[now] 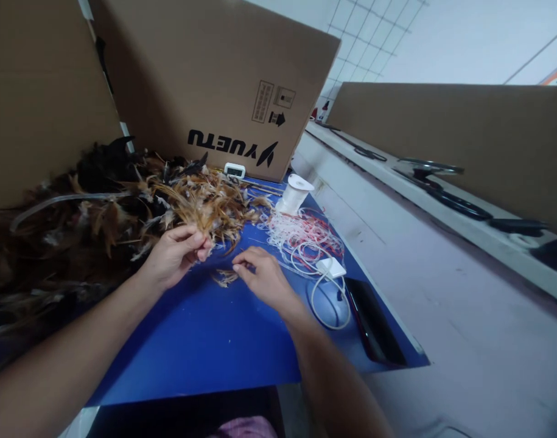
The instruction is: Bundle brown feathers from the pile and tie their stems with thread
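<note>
My left hand point(180, 252) is closed in a pinch at the front of a heap of feathers point(123, 207). A fan of golden-brown feathers point(192, 210) rises from its fingertips. To the right, my right hand point(264, 277) hovers over the blue table with thumb and fingertips pressed together; anything between them is too small to make out. A small tuft of pale brown feathers point(224, 278) lies on the table just left of that hand. The two hands are a short gap apart.
A white spool point(294, 193) stands behind tangled white and red strands point(301, 234). Nearer are a white cable point(326, 322), a white plug point(330, 267) and a black phone point(374, 319). A large cardboard box point(205, 73) and a small white display point(235, 171) stand behind.
</note>
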`<state>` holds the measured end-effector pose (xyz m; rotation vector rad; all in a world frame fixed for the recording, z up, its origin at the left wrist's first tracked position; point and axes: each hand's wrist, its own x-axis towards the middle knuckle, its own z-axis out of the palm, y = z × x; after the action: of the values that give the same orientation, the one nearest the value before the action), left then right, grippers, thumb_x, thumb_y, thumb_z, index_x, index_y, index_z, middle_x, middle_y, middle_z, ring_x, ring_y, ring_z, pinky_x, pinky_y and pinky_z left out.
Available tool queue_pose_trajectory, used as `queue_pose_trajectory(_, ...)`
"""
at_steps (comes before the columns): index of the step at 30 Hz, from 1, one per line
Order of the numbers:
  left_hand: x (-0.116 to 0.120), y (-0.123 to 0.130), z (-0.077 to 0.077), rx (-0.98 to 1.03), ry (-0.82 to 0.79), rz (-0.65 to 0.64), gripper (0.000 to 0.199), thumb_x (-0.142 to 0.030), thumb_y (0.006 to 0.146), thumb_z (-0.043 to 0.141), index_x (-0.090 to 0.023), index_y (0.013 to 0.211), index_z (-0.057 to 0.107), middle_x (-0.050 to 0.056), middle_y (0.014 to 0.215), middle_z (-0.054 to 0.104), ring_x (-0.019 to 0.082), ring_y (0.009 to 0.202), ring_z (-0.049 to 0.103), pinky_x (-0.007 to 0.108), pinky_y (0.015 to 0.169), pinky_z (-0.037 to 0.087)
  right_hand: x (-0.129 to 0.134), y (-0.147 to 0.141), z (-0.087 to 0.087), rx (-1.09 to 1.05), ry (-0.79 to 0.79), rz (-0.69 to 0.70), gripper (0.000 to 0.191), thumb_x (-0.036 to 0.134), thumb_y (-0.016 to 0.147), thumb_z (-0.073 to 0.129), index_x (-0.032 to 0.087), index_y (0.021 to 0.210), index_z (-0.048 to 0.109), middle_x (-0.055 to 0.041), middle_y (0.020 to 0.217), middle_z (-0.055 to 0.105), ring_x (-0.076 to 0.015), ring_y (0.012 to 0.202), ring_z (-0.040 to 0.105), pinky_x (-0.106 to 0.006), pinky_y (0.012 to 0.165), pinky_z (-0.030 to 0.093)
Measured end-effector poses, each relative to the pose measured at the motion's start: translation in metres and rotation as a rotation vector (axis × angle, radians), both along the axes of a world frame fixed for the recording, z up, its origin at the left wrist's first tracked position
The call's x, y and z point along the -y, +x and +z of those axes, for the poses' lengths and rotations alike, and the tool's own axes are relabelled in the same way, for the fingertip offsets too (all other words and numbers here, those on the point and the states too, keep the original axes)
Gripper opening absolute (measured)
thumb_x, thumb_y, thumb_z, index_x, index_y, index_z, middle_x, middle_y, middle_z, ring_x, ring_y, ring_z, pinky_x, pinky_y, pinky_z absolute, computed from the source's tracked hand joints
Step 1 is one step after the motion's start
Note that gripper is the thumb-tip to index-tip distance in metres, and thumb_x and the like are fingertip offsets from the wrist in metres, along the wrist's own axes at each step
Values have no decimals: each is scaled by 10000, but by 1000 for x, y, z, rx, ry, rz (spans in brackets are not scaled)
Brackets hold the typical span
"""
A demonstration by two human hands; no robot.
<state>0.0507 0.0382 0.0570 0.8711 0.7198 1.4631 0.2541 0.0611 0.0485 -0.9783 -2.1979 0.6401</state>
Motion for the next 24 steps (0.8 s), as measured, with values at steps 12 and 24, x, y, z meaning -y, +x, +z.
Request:
queue_pose_trajectory(12,-1,2,-1,-16,-26,37,204,-267,635,805,-121,644,663,6,623,630,57,486,527,165,465,428,22,-26,-5,577,209,94,72,232,843,608,172,827,643,-64,867,629,-214,876,519,-371,850,389)
queue_pose_trajectory(24,1,8,-5,-135,-73,40,175,-277,677,773,-128,666,682,13,642,648,52,489,505,172,482,403,12,-2,13,-181,-204,26,79,204,848,535,190,778,569,23,686,571,-111,627,513,-242,599,407)
